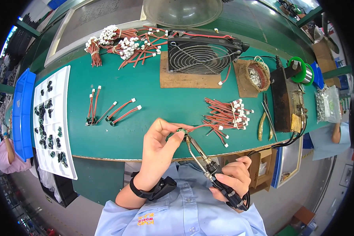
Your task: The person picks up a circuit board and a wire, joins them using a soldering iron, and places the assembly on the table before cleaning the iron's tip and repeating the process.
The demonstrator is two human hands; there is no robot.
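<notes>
Between the thumb and fingers of my left hand [161,142] is a small green circuit board [181,130]. A red-and-black wire lead [202,126] with a white connector runs from the board to the right. My right hand [235,177] grips a black-handled soldering iron [213,168], with a thin metal tube along its shaft. The iron's tip is at the board, partly hidden by my left thumb. Right of the board lies a pile of wire leads [226,114] with white connectors. Several boards with leads attached [120,110] rest on the green mat to the left.
A white tray [65,118] of small dark parts and a blue bin [23,114] stand left. A caged fan [202,57] is at the back, beside bundled leads [122,43]. To the right are tweezers [269,120], a solder spool [303,72] and a tip-cleaning pot [257,76].
</notes>
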